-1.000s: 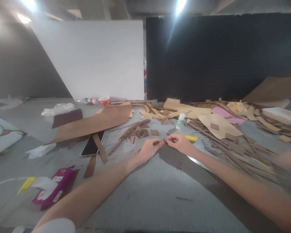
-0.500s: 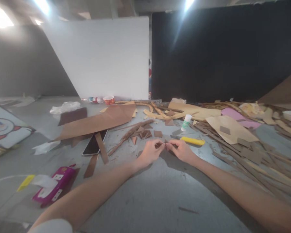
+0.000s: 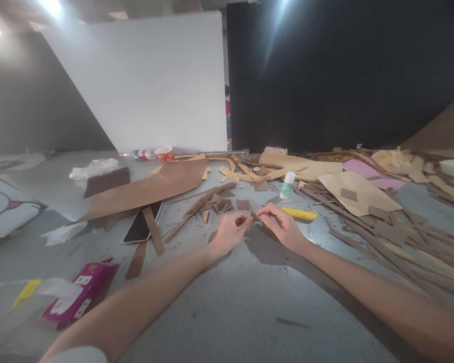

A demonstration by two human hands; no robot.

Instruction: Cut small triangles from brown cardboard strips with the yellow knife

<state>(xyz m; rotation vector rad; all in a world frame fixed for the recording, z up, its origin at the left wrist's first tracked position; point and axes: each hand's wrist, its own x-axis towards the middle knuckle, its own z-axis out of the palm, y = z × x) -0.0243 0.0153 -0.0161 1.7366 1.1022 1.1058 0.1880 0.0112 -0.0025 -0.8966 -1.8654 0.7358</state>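
My left hand (image 3: 231,233) pinches a small piece of brown paper (image 3: 254,217) between thumb and fingers. My right hand (image 3: 282,227) meets it from the other side, its fingertips closed on the same scrap's right edge. Just beyond my right hand lies a yellow utility knife (image 3: 299,214), its blade end hidden by the fingers. A white and green glue stick (image 3: 287,185) stands upright behind the knife. Left of my hands rest a twisted brown paper strip (image 3: 200,204) and several small folded brown pieces (image 3: 216,203). One flat brown square (image 3: 244,204) lies beyond my fingertips.
A phone (image 3: 136,228) lies partly under a large brown sheet (image 3: 151,189). The purple tissue pack (image 3: 79,292) is at the lower left. Brown strips (image 3: 363,237) and a tan sheet (image 3: 359,191) spread over the right. White (image 3: 144,85) and black (image 3: 344,75) panels stand behind.
My right hand's fingers have lifted and straightened somewhat, showing more of the brown paper piece and covering the knife's blade end. The whole view has shifted slightly.
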